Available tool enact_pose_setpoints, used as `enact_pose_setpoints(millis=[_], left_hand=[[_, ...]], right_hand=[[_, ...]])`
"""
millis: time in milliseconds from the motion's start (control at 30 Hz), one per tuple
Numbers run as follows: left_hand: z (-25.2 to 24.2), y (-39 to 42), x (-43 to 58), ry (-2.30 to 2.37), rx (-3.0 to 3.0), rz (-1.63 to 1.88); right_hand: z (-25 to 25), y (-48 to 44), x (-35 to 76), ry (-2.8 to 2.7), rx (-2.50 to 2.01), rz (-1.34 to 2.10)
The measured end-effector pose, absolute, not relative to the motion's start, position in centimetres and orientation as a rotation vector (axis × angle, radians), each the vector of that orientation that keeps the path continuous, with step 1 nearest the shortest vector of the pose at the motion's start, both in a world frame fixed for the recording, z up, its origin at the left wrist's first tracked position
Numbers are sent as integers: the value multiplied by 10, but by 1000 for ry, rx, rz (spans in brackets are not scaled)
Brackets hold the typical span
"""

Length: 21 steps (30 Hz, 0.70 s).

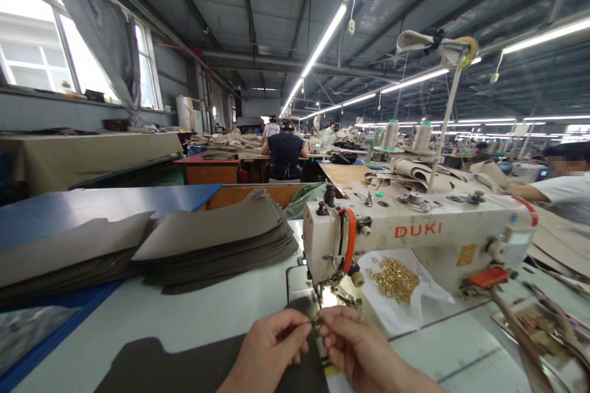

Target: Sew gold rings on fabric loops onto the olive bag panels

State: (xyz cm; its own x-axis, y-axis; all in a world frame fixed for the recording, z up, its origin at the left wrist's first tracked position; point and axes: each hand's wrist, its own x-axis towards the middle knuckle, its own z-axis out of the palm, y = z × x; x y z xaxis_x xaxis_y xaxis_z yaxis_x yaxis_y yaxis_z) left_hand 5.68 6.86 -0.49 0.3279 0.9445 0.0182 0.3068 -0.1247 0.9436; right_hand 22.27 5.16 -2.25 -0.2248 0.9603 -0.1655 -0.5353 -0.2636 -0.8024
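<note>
The left hand point(271, 342) and right hand point(357, 344) pinched a small piece point(318, 321), its kind unclear, just short of the needle point(321, 296); the dark panel point(184, 363) stretched leftward beneath, nearer the left.

The pale green desk point(184, 310) is open between the flat dark grey panel point(184, 374), near, and the tall stack of dark grey panels point(221, 236), far left. The white metal sewing machine point(382, 221) bars the far right; white cloth point(415, 316) with small gold metal rings point(394, 280) narrows the gap beneath its arm.
</note>
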Motion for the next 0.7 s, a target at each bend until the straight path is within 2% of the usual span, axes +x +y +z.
enact_pose_setpoints(millis=[267, 500, 700], left_hand=[[-6, 70, 57, 1160, 1586, 789], [-7, 76, 50, 1069, 1274, 812], [-13, 79, 51, 951, 1041, 821]], right_hand=[[-17, 57, 228, -1252, -973, 1333], [-18, 73, 224, -1218, -972, 1496], [-20, 70, 221, -1147, -881, 1509]])
